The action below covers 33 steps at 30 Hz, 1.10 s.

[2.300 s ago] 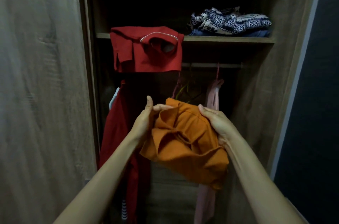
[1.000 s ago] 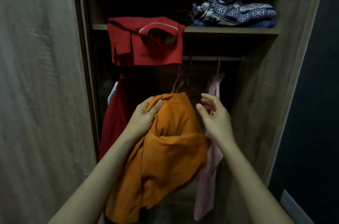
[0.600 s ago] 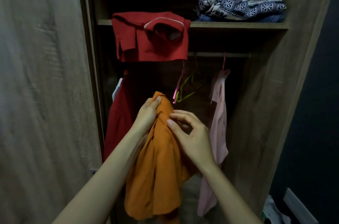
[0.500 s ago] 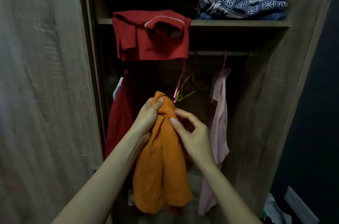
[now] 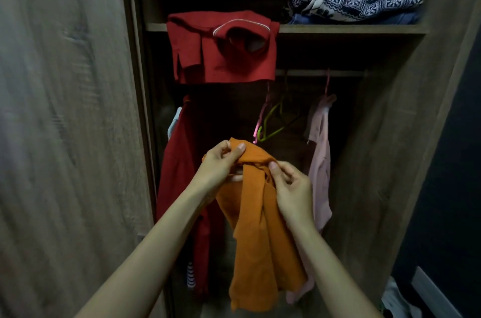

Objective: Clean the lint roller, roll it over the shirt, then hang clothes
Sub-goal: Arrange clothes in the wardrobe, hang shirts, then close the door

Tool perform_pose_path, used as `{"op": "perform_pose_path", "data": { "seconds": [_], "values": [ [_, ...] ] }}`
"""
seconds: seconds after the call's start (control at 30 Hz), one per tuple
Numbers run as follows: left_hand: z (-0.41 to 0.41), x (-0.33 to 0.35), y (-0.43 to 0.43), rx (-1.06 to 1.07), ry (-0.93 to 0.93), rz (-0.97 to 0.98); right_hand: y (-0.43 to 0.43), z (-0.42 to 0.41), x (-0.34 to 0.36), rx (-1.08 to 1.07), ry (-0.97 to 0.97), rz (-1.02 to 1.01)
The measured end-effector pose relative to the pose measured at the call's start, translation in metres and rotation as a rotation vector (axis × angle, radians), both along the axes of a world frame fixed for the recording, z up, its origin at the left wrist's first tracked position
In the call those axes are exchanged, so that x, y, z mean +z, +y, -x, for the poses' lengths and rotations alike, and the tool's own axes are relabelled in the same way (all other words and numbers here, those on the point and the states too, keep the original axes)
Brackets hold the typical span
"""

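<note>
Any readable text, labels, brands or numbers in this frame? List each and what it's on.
None readable. The patterned cloth on the shelf shows only a motif, no letters. No tag or print shows on the orange garment or the red shirt.

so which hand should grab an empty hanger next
Probably the right hand: it only pinches a fold of the orange shirt, while the left hand holds its top, and the empty hangers hang just above.
</note>
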<state>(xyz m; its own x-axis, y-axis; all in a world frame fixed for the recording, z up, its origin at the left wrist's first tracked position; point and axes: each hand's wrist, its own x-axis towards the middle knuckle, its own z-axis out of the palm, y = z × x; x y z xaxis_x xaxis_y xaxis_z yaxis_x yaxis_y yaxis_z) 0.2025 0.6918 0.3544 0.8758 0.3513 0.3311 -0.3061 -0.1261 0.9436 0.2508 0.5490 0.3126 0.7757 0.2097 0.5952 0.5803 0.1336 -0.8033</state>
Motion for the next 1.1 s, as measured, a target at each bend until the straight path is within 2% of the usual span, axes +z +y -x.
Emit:
{"op": "perform_pose_path", "data": {
  "seconds": [0.13, 0.2, 0.33, 0.47, 0.63, 0.77, 0.87, 1.1],
  "values": [
    [0.002, -0.003, 0.001, 0.023, 0.034, 0.010, 0.001, -0.008, 0.004, 0.106, 0.149, -0.056],
    [0.002, -0.006, 0.001, 0.046, 0.046, -0.077, 0.004, -0.011, 0.003, 0.144, 0.190, -0.059],
    [0.003, -0.014, 0.000, 0.100, 0.107, -0.117, 0.006, -0.013, 0.002, 0.196, 0.159, 0.029],
    [0.000, -0.018, 0.002, 0.148, 0.062, -0.085, 0.002, -0.011, 0.007, 0.277, 0.134, 0.099],
    [-0.003, -0.024, 0.016, 0.127, 0.026, -0.014, -0.004, -0.019, 0.009, 0.180, 0.132, 0.074],
    [-0.001, -0.013, 0.031, 0.095, 0.001, -0.169, -0.005, -0.026, 0.018, 0.107, 0.136, 0.034],
    [0.001, -0.013, 0.040, 0.041, 0.028, -0.303, -0.001, -0.025, 0.018, 0.099, 0.100, 0.084],
    [0.001, -0.019, 0.051, 0.038, 0.036, -0.422, 0.001, -0.025, 0.019, 0.073, 0.100, 0.117]
  ]
}}
